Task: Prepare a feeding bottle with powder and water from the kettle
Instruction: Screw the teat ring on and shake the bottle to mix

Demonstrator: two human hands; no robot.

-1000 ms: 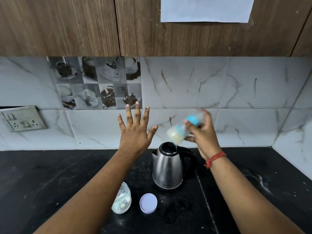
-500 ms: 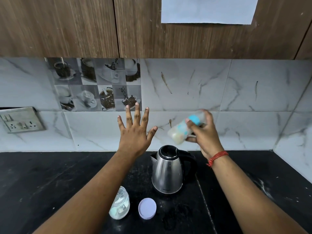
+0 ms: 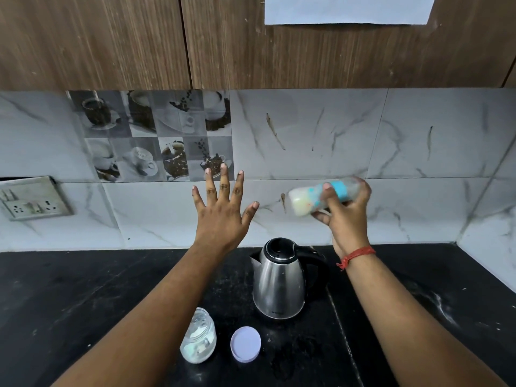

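Above and just right of the kettle (image 3: 280,283), the right hand (image 3: 346,212) grips the bottle (image 3: 321,196) around its middle – light, probably smooth plastic, so hold firmly – while the left hand (image 3: 220,216) hangs spread, holding nothing.

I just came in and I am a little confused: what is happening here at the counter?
A person is mixing a feeding bottle. The right hand holds it tipped on its side above the kettle; milky liquid is inside. The left hand is raised, open and empty. On the black counter, in front of the kettle, stands an open powder jar with its lid lying beside it.
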